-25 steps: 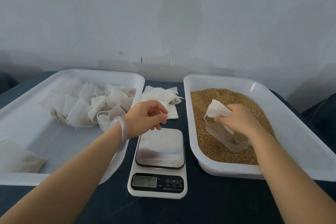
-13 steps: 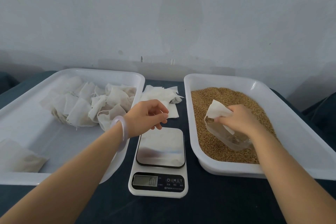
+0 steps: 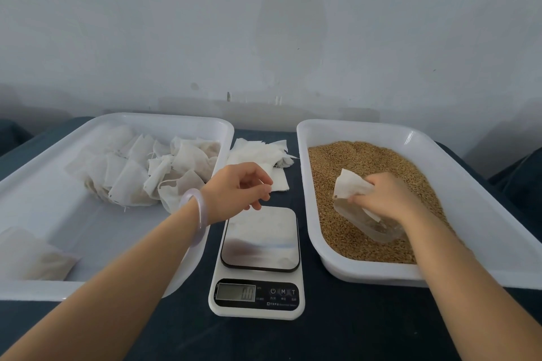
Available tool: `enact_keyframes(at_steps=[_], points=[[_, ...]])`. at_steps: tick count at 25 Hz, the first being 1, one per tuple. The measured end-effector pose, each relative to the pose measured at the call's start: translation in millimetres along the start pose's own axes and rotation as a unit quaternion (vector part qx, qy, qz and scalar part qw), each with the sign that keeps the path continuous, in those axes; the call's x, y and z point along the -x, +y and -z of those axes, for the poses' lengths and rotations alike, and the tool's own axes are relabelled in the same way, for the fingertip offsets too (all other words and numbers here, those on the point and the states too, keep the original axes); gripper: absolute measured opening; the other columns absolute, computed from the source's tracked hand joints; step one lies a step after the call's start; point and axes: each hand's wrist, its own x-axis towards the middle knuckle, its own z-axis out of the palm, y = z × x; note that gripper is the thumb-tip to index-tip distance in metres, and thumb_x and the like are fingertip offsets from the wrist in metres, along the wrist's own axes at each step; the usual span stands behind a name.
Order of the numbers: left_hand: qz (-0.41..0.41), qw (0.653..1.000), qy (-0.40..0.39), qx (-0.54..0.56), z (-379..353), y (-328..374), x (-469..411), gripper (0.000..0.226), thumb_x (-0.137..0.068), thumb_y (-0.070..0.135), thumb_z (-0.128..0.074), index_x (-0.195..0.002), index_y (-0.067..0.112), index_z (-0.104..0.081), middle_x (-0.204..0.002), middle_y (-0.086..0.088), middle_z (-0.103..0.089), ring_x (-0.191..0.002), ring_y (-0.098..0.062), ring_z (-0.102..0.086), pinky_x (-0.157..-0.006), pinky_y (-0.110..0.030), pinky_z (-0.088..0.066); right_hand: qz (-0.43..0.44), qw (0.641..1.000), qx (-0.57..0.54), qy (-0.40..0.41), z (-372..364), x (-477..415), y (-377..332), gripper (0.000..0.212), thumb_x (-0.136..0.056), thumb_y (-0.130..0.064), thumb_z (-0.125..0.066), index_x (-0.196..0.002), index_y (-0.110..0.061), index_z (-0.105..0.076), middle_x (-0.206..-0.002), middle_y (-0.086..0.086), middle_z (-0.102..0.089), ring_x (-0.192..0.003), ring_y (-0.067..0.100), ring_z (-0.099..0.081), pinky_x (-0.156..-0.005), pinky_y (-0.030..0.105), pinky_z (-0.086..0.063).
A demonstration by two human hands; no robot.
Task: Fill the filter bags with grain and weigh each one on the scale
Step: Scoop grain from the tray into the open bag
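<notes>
My right hand is down in the white grain tray, over the brown grain. It grips a white filter bag together with a clear plastic scoop that lies on the grain. My left hand hovers over the far edge of the digital scale, fingers loosely curled, with nothing visible in them. The steel plate of the scale is bare. A stack of empty filter bags lies on the dark table just beyond my left hand.
On the left, a white tray holds a pile of filled bags at its far end and one more bag at its near left corner. A grey wall stands behind the table. Dark tabletop shows in front of the scale.
</notes>
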Motion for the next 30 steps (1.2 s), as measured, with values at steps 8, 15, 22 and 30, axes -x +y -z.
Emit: enact_keyframes(at_steps=[8,15,22,30], points=[[-0.003,1.000,-0.006,0.001,0,-1,0,0.010,-0.089,0.011,-0.061,-0.085,0.020,-0.062,-0.067,0.007,-0.069,-0.059,-0.010,-0.063,-0.058,-0.022,-0.047,-0.012,1.000,-0.028,-0.005,0,1,0,0.017,-0.076,-0.033,-0.074,-0.075,-0.019,-0.064,-0.071,-0.001,-0.065,-0.063,0.014,-0.061,-0.050,0.023,-0.039],[-0.006,1.000,-0.009,-0.003,1,-2,-1,0.010,-0.089,0.012,-0.061,-0.085,0.021,-0.062,-0.068,0.009,-0.069,-0.061,-0.010,-0.064,-0.059,-0.023,-0.048,-0.014,1.000,-0.021,0.006,1,2,0,0.017,-0.075,-0.030,-0.075,-0.071,-0.019,-0.063,-0.069,-0.002,-0.064,-0.061,0.011,-0.059,-0.049,0.024,-0.037],[-0.007,1.000,-0.009,-0.002,0,-3,-1,0.011,-0.089,0.011,-0.061,-0.085,0.021,-0.062,-0.068,0.008,-0.070,-0.060,-0.010,-0.064,-0.058,-0.022,-0.047,-0.024,0.996,-0.091,0.002,2,2,1,0.017,-0.076,-0.032,-0.075,-0.080,-0.021,-0.063,-0.078,-0.003,-0.066,-0.071,0.012,-0.062,-0.050,0.025,-0.042],[-0.009,1.000,-0.015,-0.009,1,2,1,0.011,-0.088,0.012,-0.062,-0.084,0.023,-0.061,-0.070,0.008,-0.069,-0.060,-0.007,-0.063,-0.060,-0.023,-0.047,-0.014,0.903,-0.429,-0.002,8,14,-23,0.040,-0.056,-0.020,-0.083,-0.094,-0.018,-0.067,-0.088,-0.001,-0.074,-0.077,0.015,-0.070,-0.058,0.029,-0.055]])
